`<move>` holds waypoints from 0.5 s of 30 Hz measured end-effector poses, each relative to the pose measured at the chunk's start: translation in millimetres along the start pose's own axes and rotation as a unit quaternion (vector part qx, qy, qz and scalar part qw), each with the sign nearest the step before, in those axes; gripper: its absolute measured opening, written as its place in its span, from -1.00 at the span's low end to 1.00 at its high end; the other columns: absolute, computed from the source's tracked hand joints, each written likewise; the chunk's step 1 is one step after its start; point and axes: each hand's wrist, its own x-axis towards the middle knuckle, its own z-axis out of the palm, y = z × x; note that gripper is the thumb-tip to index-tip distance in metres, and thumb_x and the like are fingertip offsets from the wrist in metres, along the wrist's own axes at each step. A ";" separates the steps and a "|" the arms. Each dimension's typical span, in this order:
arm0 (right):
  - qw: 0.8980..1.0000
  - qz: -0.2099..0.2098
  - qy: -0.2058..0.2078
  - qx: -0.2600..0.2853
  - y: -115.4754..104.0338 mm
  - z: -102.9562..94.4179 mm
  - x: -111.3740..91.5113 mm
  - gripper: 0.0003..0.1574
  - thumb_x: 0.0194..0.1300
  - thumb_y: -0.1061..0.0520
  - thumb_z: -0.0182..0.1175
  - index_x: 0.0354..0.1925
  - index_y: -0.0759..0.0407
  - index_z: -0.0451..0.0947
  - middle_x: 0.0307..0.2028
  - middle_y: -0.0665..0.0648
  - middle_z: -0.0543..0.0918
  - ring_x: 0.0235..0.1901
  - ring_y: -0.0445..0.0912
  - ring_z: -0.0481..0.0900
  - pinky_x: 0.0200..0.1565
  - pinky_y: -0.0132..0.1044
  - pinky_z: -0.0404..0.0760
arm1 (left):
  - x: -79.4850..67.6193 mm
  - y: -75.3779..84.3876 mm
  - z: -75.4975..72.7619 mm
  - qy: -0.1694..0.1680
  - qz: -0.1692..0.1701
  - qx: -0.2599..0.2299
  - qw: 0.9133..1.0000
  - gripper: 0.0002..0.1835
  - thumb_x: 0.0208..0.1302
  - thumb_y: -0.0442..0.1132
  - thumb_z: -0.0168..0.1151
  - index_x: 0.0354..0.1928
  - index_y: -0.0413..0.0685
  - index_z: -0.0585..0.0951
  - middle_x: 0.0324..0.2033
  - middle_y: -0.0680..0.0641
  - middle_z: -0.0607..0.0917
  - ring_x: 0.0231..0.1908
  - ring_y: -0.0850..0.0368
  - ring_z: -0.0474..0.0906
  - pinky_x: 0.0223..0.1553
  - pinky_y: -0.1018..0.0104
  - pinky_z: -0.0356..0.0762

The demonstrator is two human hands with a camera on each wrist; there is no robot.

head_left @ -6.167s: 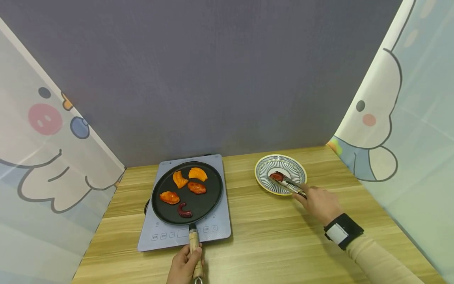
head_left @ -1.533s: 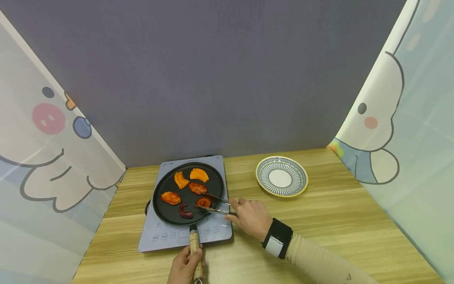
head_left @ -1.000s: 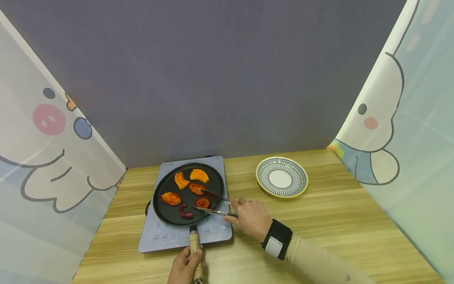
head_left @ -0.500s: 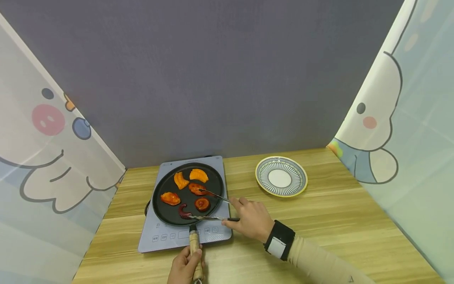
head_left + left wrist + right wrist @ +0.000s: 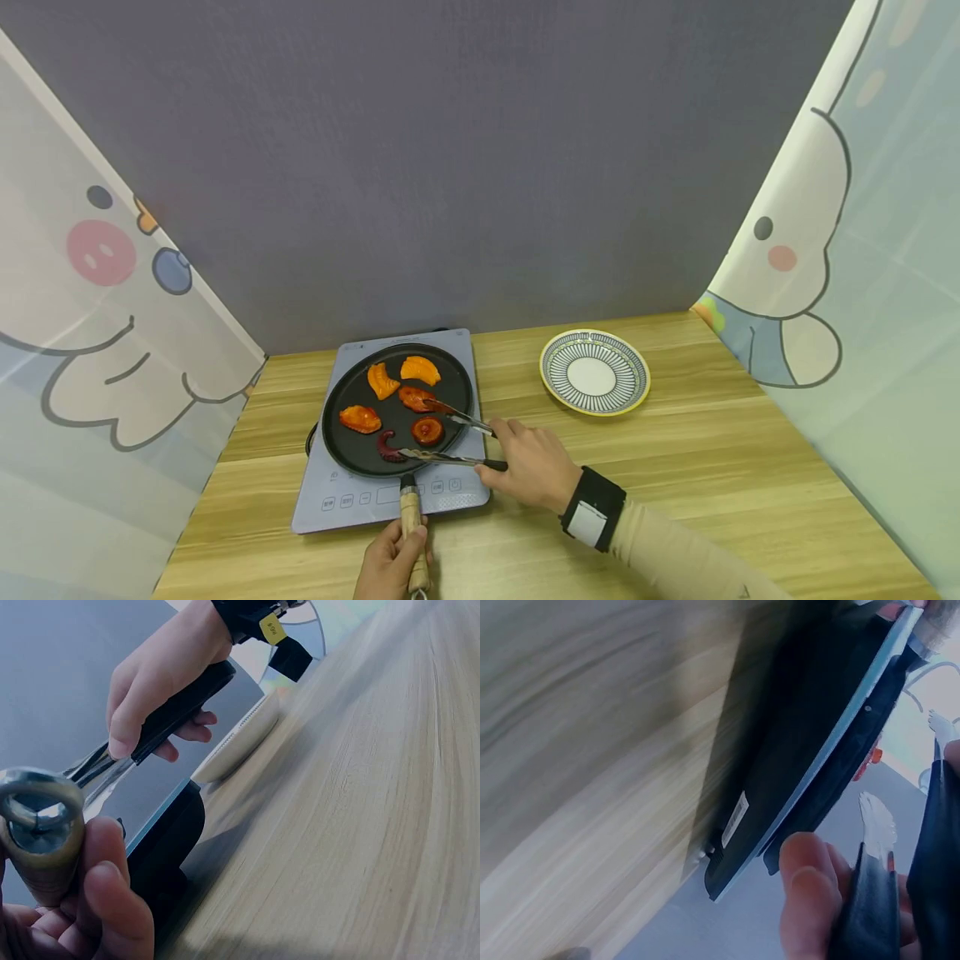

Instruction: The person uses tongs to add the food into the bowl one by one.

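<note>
My left hand [image 5: 390,560] grips the wooden handle [image 5: 412,525] of a round black frying pan [image 5: 360,457]. In my right hand [image 5: 536,468] is a pair of metal tongs [image 5: 453,459] with black grips, its arms spread wide over the pan. One tip is at a browned chicken wing [image 5: 412,397], the other at a dark red octopus tentacle [image 5: 388,447]; contact is unclear. Between the arms lies a round reddish-brown piece [image 5: 427,431]. Another wing [image 5: 360,419] and two ridged orange pieces [image 5: 382,381] lie farther left and back in the pan.
The pan sits on a grey induction cooker [image 5: 468,492] with touch buttons along its front. A patterned plate with a yellow rim [image 5: 551,383] stands to the right on the wooden table [image 5: 675,467]. A grey wall rises behind; cartoon panels flank both sides.
The tongs have carried the round piece from the plate into the pan and let it go. Their arms then spread wider around it. My left hand stays on the handle.
</note>
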 end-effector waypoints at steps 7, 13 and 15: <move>1.000 0.002 -0.005 0.027 3.2 1.5 -3.7 -0.13 0.09 -0.45 -0.01 0.16 0.09 0.24 -0.16 0.18 0.58 -0.40 -0.05 0.53 -0.48 -0.16 0.57 | 0.3 -0.6 0.6 0.003 -0.006 0.001 1.000 -0.51 0.27 -0.14 0.05 0.04 -0.45 0.32 -0.56 -0.16 0.59 -0.66 0.09 0.46 -0.65 0.32 0.52; 1.000 0.002 -0.002 0.027 6.0 -1.2 -5.5 -0.12 0.06 -0.45 0.03 0.13 0.09 0.25 -0.19 0.17 0.58 -0.42 -0.06 0.52 -0.50 -0.17 0.55 | -0.9 0.2 0.9 0.000 -0.010 -0.013 1.000 -0.51 0.27 -0.15 0.04 0.04 -0.45 0.31 -0.57 -0.15 0.57 -0.69 0.10 0.44 -0.67 0.30 0.53; 1.000 0.004 0.001 0.026 7.7 -1.4 -6.2 -0.13 0.05 -0.45 0.04 0.11 0.08 0.26 -0.20 0.16 0.58 -0.42 -0.06 0.52 -0.51 -0.17 0.55 | -1.4 0.8 1.0 -0.002 -0.011 -0.019 1.000 -0.51 0.27 -0.15 0.05 0.05 -0.46 0.30 -0.57 -0.14 0.57 -0.69 0.11 0.43 -0.67 0.29 0.53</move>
